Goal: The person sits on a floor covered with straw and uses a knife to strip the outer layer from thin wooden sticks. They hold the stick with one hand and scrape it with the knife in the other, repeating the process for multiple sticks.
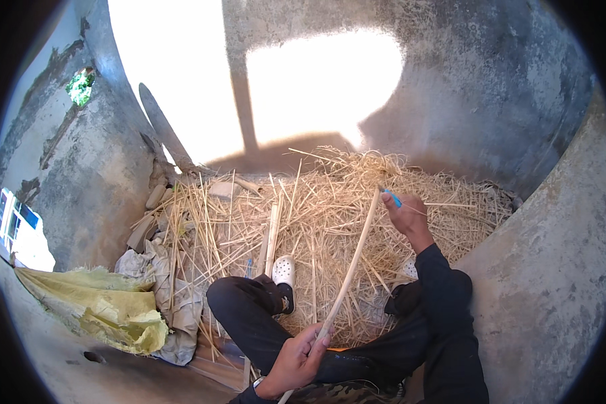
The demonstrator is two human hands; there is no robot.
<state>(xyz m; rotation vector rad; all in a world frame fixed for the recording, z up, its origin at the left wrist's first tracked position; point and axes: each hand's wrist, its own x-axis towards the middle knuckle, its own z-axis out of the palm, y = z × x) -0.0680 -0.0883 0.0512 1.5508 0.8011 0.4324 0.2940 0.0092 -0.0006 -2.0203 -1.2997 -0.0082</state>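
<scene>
My left hand [297, 360] is closed around the lower part of a long pale wooden stick [354, 259], which looks like split bamboo or cane. The stick slants up and away over my lap. At its far end my right hand [408, 214] is closed on a small blue-handled tool [395, 200] with a dark tip, perhaps a knife. That tip lies at or very close to the stick's end; whether they touch I cannot tell. A thin pale strip runs rightward from near my right hand. Beneath both hands are my crossed, dark-trousered legs [246, 310].
Straw and thin shavings [330, 222] cover the floor. Two pale split sticks [273, 232] lie beyond my white clog [284, 271]. At left are a yellow sack [94, 303], greyish cloth [172, 323] and bricks [141, 233]. Concrete walls [478, 87] stand ahead and on both sides.
</scene>
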